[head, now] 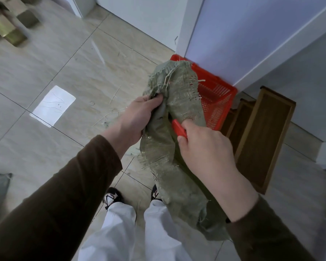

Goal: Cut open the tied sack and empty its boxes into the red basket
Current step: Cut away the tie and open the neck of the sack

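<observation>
Both our hands hold the green woven sack (177,147) at the centre of the frame, above the tiled floor (64,81); our left hand (137,115) grips a bunch of its frayed upper edge with fingers curled; our right hand (205,147) pinches a red cutter (179,129) against the fabric; the red basket (216,97) sits just behind, partly hidden by the sack, against the white wall (243,34); wooden trays (260,140) lie at right.
</observation>
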Available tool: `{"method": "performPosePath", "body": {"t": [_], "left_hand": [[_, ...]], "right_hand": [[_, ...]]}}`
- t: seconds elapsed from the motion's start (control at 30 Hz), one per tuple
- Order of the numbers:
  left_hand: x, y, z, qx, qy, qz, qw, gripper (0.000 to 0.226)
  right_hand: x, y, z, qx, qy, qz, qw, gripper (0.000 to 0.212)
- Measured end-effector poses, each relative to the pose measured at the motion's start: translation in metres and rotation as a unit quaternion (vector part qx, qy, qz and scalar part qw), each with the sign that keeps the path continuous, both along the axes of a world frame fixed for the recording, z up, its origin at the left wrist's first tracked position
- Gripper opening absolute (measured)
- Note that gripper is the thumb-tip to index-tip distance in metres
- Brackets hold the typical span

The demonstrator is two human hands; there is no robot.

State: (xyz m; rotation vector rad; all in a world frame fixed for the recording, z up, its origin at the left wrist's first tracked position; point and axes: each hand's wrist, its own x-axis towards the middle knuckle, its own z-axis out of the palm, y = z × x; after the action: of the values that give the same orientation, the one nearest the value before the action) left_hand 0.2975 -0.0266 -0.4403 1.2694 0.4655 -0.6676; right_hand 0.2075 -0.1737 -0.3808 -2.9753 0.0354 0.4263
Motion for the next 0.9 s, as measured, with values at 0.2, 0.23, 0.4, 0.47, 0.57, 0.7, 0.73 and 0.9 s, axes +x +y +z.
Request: {"method": "performPosePath", "body": {"t": [0.2, 0.23, 0.4, 0.47, 0.57, 0.7, 0.73, 0.9], "left_hand": [[-0.007, -0.001, 0.002, 0.016, -0.029, -0.036, 0.999, 0.026], [-0.008, -0.001, 0.002, 0.013, -0.03, -0.038, 0.999, 0.025], [-0.011, 0.001, -0.002, 0.0, -0.039, -0.037, 0.999, 0.027], [-0.012, 0.001, -0.001, -0.01, -0.034, -0.036, 0.999, 0.028], [-0.012, -0.001, -0.003, 0.005, -0.053, -0.007, 0.999, 0.015], [-0.011, -0.003, -0.005, -0.018, -0.07, 0.015, 0.997, 0.03], [-0.012, -0.003, -0.004, -0.027, -0.057, 0.001, 0.998, 0.026], [-0.019, -0.008, -0.01, 0.02, -0.047, -0.035, 0.998, 0.038]], "right_hand": [[0.013, 0.007, -0.013, 0.001, -0.025, -0.016, 1.0, 0.012], [0.014, 0.008, -0.014, 0.002, -0.031, -0.015, 0.999, 0.011], [0.017, 0.008, -0.019, 0.001, -0.065, -0.005, 0.998, 0.023], [0.018, 0.008, -0.021, 0.011, -0.08, -0.007, 0.997, 0.041], [0.017, 0.006, -0.024, 0.056, -0.092, 0.006, 0.994, 0.056], [0.02, -0.002, -0.026, 0.111, -0.086, 0.002, 0.99, 0.037], [0.021, -0.003, -0.026, 0.132, -0.078, -0.007, 0.988, 0.035], [0.028, -0.014, -0.029, 0.191, -0.033, -0.052, 0.98, 0.032]]}}
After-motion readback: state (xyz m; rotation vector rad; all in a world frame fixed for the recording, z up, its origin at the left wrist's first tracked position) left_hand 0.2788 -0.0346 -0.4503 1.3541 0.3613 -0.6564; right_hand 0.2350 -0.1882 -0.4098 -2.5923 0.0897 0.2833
